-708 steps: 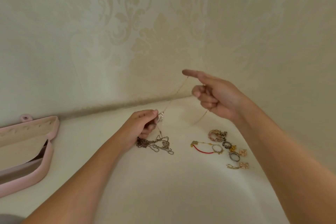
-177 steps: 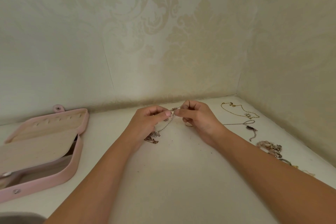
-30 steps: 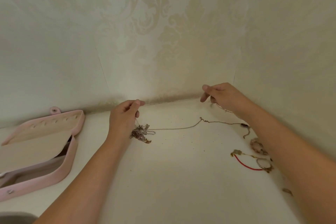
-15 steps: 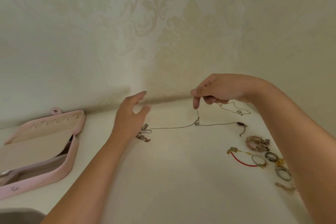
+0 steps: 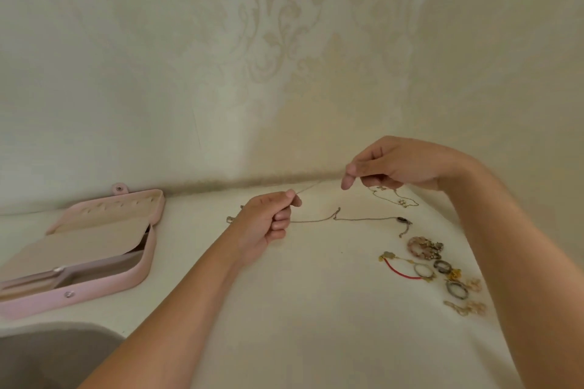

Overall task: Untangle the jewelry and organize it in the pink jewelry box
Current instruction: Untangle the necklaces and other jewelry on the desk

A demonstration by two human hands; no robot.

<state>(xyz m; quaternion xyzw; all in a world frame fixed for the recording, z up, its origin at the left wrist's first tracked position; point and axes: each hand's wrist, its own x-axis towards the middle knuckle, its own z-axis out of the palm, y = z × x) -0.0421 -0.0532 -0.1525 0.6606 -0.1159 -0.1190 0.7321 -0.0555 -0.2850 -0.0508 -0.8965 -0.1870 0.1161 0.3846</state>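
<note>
My left hand [image 5: 267,219] pinches a thin chain [image 5: 308,188] between thumb and forefinger. The chain runs up and right toward my right hand [image 5: 398,164], whose thumb and forefinger are pinched together just above the table. A second chain with a dark pendant [image 5: 357,218] lies stretched on the white table between my hands. A small tangle of jewelry [image 5: 230,218] peeks out behind my left hand. The pink jewelry box [image 5: 143,265] lies open at the left, its beige lining showing.
A gold necklace [image 5: 396,197] lies under my right hand near the wall. Rings, a beaded bracelet [image 5: 423,248], a red cord bracelet [image 5: 401,271] and earrings sit in a group at the right. A grey object [image 5: 47,354] fills the bottom left corner. Patterned walls close the back and right.
My left hand has gone from open above the tangle to pinching a thin chain. My right hand has lifted slightly, and the chain now stretches between both hands.
</note>
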